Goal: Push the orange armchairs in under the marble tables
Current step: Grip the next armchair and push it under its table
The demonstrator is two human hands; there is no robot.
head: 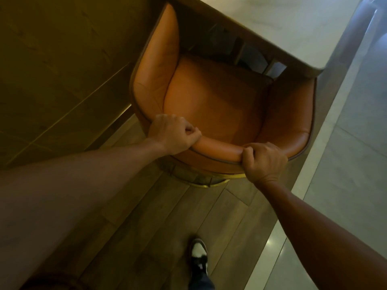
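An orange leather armchair (213,101) with a curved back and a brass base ring stands in the middle of the head view. Its open front faces a white marble table (293,24) with a dark wood edge at the upper right. The front of the seat reaches just under the table's edge. My left hand (173,133) is closed over the top of the backrest on the left. My right hand (265,160) grips the same padded rim further right.
A dark panelled wall (52,70) runs along the left, close to the chair's left arm. Wood plank floor (167,216) lies under me, with my shoe (198,256) on it. Pale stone tiles (345,153) stretch along the right.
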